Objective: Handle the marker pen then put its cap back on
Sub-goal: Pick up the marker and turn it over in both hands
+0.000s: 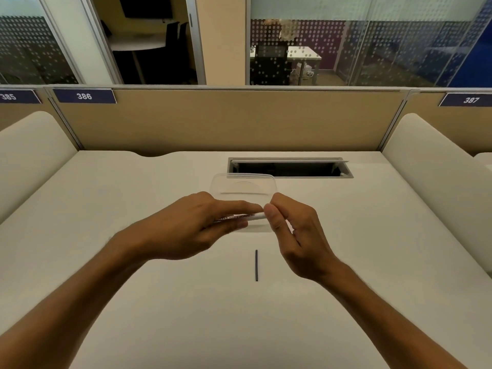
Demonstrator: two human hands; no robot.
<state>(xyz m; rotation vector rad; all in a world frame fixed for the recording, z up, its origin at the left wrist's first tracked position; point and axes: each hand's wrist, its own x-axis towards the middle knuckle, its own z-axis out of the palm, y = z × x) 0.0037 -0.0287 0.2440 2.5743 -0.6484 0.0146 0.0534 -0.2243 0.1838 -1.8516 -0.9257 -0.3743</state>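
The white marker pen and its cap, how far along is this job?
Done: the white marker pen is picked up, held level above the desk by the left hand. In hand: the right hand pinches its right end; whether the cap is on cannot be told. Left: confirm capping. A thin dark stick lies untouched on the desk.

Two hands, left (pixel 186 227) and right (pixel 295 235), share one marker (pixel 246 217). On the desk (pixel 133 209) are one clear container (pixel 243 186), one thin dark stick (pixel 256 265) and one cable hatch (pixel 290 167). The partition carries three number labels: 385 (pixel 16 96), 386 (pixel 84 96), 387 (pixel 470 99).
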